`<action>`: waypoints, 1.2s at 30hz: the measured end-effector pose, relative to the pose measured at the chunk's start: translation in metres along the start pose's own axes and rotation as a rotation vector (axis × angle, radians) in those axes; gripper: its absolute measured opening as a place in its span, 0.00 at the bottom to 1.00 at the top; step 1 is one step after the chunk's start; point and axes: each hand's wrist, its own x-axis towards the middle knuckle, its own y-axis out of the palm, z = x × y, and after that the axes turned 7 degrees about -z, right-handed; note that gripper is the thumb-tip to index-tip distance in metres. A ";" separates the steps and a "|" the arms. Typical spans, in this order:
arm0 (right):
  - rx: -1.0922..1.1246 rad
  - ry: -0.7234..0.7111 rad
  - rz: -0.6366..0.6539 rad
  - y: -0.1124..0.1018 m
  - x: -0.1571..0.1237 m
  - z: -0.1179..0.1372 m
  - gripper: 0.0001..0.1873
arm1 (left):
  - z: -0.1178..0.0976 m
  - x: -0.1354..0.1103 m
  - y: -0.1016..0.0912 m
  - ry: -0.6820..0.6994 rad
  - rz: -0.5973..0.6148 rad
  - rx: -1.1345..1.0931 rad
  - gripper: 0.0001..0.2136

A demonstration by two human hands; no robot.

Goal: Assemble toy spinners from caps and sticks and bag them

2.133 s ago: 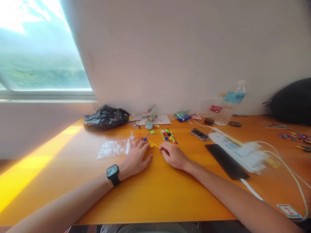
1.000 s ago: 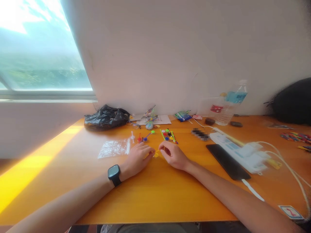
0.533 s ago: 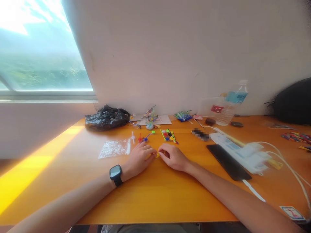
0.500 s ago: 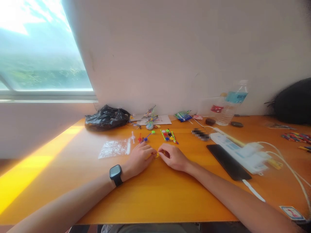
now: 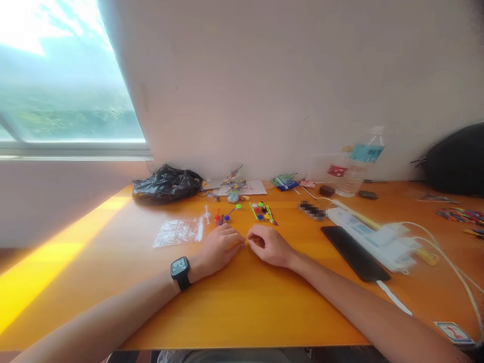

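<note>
Both hands meet over the middle of the table, fingertips almost touching. A small yellow plastic piece [image 5: 246,242] shows between them, mostly hidden by the fingers. My left hand [image 5: 220,248], with a black watch [image 5: 180,268] on its wrist, pinches the piece from the left. From the other side my right hand [image 5: 270,246] pinches it with thumb and forefinger. Just beyond the hands lie a blue wheel-like piece [image 5: 226,218], a red one [image 5: 217,218], a white one [image 5: 206,215] and a group of coloured rods and discs [image 5: 263,213].
A clear plastic bag [image 5: 177,232] lies left of the hands, a black plastic bag [image 5: 166,185] behind it. To the right are a phone [image 5: 354,252], a white power strip [image 5: 372,237] with cables, and water bottles [image 5: 353,169]. Papers [image 5: 253,187] lie by the wall.
The yellow piece has turned slightly between the fingertips and now shows a narrower side. Both hands stay in nearly the same place; the watch face has lit up.
</note>
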 end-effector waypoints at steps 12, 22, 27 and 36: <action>-0.034 0.004 -0.033 0.003 0.000 -0.004 0.04 | 0.000 0.000 0.002 0.001 0.012 0.011 0.10; -0.058 0.010 -0.008 0.003 0.000 -0.003 0.05 | -0.012 0.000 -0.005 -0.047 0.105 0.003 0.05; -0.061 0.023 -0.002 0.004 0.000 -0.003 0.05 | -0.013 0.000 -0.003 -0.043 0.103 -0.013 0.04; -0.021 -0.025 -0.144 0.002 0.001 0.000 0.03 | -0.013 -0.004 -0.004 0.011 0.118 0.062 0.05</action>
